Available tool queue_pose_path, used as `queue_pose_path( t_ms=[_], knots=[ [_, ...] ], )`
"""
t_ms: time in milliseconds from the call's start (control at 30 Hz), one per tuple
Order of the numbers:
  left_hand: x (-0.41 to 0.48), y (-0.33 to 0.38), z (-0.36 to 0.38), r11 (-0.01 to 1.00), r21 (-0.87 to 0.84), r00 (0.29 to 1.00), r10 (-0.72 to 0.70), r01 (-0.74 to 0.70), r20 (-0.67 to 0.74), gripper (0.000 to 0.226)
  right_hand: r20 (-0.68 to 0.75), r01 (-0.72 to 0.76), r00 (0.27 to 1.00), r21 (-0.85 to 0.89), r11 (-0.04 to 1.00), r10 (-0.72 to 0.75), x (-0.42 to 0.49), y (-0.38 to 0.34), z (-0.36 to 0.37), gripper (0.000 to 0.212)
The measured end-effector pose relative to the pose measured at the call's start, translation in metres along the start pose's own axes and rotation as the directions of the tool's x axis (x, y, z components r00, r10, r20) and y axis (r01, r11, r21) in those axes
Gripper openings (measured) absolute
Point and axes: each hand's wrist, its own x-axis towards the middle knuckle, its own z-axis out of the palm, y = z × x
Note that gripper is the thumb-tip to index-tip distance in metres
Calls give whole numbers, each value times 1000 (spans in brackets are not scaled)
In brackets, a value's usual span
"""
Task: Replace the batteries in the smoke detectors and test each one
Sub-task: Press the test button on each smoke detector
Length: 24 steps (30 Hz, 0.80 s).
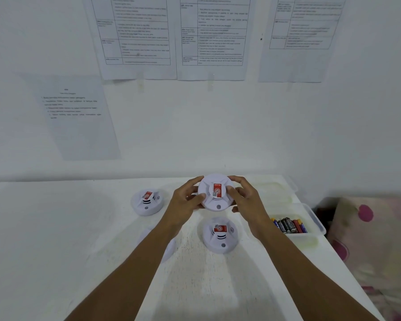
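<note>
We've got the smoke detector (214, 193) held up just left of the battery tray (304, 237), sticker face toward us, L hand (186, 201) & R hand (245, 199) curled round opposite sides of its rim, thumbs on the face, R hand nearer the tray.

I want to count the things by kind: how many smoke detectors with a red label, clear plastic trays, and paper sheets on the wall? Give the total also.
smoke detectors: 3
clear plastic trays: 2, one holding batteries
paper sheets: 4
Total: 9
A round white thing under the left forearm is too hidden to class.
</note>
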Motion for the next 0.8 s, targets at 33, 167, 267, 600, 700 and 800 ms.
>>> queue_pose_path(
  t_ms=[33, 167, 267, 600, 700, 800],
  knots=[
    [1, 0, 0, 1000, -4, 1000, 0, 0, -1, 40, 0, -1, 1000, -1, 1000, 1, 1, 0, -1, 20],
    [4, -1, 1, 1000, 2, 1000, 1, -1, 8, 40, 1, -8, 1000, 3, 1000, 8, 4, 2, -2, 20],
    [7, -3, 1, 1000, 5, 1000, -5, 4, 10, 40, -1, -9, 1000, 5, 1000, 9, 6, 3, -3, 20],
    [18, -8, 1, 999, 44, 1000, -11, 10, 14, 44, 4, -8, 1000, 13, 1000, 8, 13, 5, -7, 20],
    [20, -10, 1, 999, 39, 1000, -16, 16, 14, 45, 7, -10, 1000, 14, 1000, 10, 14, 6, -7, 19],
    [20, -11, 0, 999, 41, 1000, -14, 14, 13, 44, 10, -13, 1000, 13, 1000, 13, 15, 7, -6, 20]
  ],
)
